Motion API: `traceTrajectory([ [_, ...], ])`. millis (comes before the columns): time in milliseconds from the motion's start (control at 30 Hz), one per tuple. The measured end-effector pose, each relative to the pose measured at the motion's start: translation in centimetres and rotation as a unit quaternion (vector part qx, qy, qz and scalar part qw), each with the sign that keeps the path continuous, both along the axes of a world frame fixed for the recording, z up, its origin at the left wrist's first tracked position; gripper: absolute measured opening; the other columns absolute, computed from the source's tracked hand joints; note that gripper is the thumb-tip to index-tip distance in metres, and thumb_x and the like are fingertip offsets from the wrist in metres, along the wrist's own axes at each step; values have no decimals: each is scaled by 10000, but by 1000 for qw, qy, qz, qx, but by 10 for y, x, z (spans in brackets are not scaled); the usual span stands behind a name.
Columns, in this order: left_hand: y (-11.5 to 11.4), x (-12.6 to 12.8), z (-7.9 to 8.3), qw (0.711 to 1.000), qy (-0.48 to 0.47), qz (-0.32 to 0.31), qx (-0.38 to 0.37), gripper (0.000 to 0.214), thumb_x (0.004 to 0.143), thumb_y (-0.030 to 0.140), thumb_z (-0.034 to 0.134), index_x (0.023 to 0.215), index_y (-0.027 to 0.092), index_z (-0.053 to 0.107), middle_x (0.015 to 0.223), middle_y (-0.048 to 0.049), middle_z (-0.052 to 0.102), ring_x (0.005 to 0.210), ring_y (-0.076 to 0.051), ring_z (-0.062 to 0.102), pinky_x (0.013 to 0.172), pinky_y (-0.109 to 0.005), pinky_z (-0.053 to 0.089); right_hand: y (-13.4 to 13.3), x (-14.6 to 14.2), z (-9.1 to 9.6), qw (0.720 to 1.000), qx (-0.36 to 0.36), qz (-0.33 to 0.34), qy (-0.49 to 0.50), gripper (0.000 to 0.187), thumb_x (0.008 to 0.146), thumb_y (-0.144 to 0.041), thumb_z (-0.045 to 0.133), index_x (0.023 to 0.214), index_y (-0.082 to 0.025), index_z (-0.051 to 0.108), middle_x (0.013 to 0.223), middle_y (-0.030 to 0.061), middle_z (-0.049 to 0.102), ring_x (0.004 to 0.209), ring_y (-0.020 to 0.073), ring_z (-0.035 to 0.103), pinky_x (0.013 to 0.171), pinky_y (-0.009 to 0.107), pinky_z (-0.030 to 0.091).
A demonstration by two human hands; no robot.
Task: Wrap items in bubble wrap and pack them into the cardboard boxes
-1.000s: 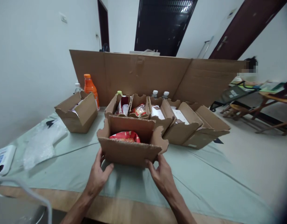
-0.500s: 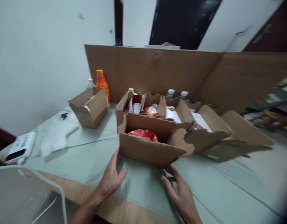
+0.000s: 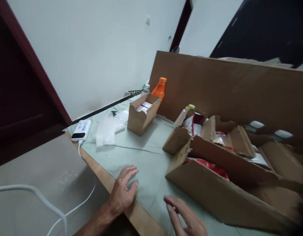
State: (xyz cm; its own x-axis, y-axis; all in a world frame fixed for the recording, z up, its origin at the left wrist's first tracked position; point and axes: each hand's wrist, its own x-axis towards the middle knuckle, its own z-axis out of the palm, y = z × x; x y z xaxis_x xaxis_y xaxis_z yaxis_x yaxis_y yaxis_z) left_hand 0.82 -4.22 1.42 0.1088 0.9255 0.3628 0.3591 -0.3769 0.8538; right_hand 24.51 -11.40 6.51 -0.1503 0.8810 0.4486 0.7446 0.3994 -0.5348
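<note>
My left hand hovers at the table's wooden front edge, fingers apart and holding nothing. My right hand is just left of and in front of the nearest cardboard box, apart from it. Its thumb and index finger come near each other, with a gap and nothing visible between them. A red packet lies inside that box. Behind it stand more open cardboard boxes with packets in them. A smaller cardboard box with white and purple packs stands farther back on the left.
An orange bottle and a clear bottle stand behind the small box. Crumpled bubble wrap and a white power bank with a cable lie on the left. A tall cardboard panel stands along the back.
The view has swung left, so the boxes appear farther right. Both hands have come away from the front box with the red packet, which they were at earlier.
</note>
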Motion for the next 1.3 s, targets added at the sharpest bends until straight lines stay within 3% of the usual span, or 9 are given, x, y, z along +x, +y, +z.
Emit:
traceTrajectory([
  [200,-2,-2,-5,998,-53,-29,4,494,785,55,552,1245,212,644,1251,-132,686,1222,-297,613,1051,-484,513,115,-116,40,974,10,172,-148,271,912,-103,533,1088,-226,699,1066,93,754,934,238,700,800,369,591],
  [367,1,0,-7,998,-58,-34,-2,523,750,39,542,1230,210,664,1249,-141,684,1182,-319,632,1006,-489,534,205,-204,30,929,23,233,-286,475,839,-76,611,1310,-140,591,1418,209,568,1221,326,557,913,464,505],
  [567,3,0,-15,991,-124,-44,14,429,770,35,549,1143,199,683,1223,-141,683,1199,-300,614,1010,-468,521,249,-213,29,957,36,177,-226,247,973,-127,484,994,-186,723,1229,130,714,1138,267,625,942,437,481],
  [700,5,-6,-16,956,-273,-50,-97,518,857,181,635,1370,240,591,1415,-132,598,1321,-310,547,1130,-486,421,216,-165,56,990,90,102,24,219,973,-167,506,1036,-233,706,1161,93,740,1090,217,673,960,388,516],
  [900,19,-37,10,680,-662,-65,-309,776,777,768,600,1300,196,645,1265,-151,687,1231,-368,606,1044,-545,485,95,-73,57,994,30,87,51,324,847,-24,468,862,-261,689,1280,59,699,1195,219,650,1011,377,513],
  [967,17,-41,19,653,-667,-12,-358,769,726,714,693,1291,194,648,1183,-137,722,1174,-357,640,998,-505,522,49,-46,48,997,-3,48,54,324,795,-9,460,785,-251,675,1311,58,686,1230,228,634,1016,378,514],
  [1067,10,-30,22,719,-556,62,-413,798,658,459,853,1374,241,578,1102,-73,745,1096,-293,683,914,-384,561,-10,-10,39,996,-54,-35,67,313,736,-14,442,728,-239,660,1348,65,667,1251,241,624,997,386,525],
  [1200,-3,8,16,836,-364,-22,-411,899,639,496,857,1429,246,506,1063,-51,731,1048,-250,700,825,-285,563,-67,42,33,982,-75,-153,79,283,780,-65,433,714,-229,654,1352,97,662,1252,256,624,990,424,529],
  [1300,-12,38,13,908,-241,-39,-341,874,638,540,816,1388,198,525,1186,-115,696,1140,-301,657,899,-364,559,-99,86,22,973,-90,-202,67,279,844,-131,445,763,-231,693,1388,111,636,1262,269,618,1009,458,521],
])
